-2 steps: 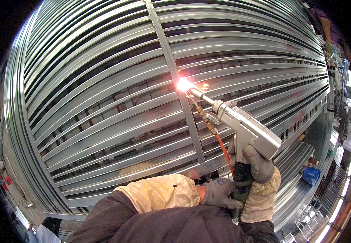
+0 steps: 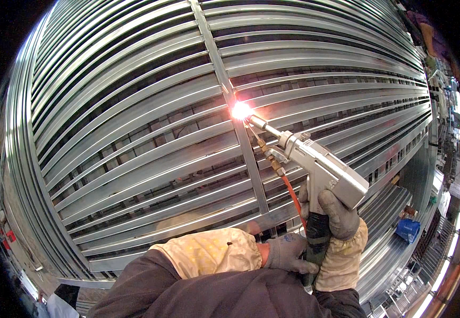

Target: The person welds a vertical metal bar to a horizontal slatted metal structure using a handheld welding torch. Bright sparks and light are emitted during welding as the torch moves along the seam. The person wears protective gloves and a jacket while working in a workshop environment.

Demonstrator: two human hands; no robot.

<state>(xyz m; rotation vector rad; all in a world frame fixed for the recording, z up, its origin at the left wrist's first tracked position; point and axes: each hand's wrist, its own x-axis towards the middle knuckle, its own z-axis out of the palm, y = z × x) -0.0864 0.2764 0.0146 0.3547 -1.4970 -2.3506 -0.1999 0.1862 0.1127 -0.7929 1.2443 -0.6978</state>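
Observation:
A silver handheld welding gun (image 2: 323,167) points up and left over a metal frame. Its nozzle (image 2: 259,122) ends in a bright white-pink glow (image 2: 241,111) with a few sparks, right at a crossbar (image 2: 247,151). My gloved right hand (image 2: 341,214) is wrapped round the gun's grip. Lower down, my gloved left hand (image 2: 288,253) closes on the black sleeve (image 2: 317,233) below that grip. A brass-coloured wire guide (image 2: 270,156) with an orange hose (image 2: 292,196) runs along the gun's left side to the glow. Glare hides the joint itself.
Long grey metal bars (image 2: 150,175) lie side by side with dark gaps between. A blue bag or box (image 2: 408,230) is at the right, near more stacked bars (image 2: 386,206). Part of another person (image 2: 429,37) shows at the upper right.
Hands and welding gun hold the same position. Only the sparks differ, with short streaks now showing just above the glow.

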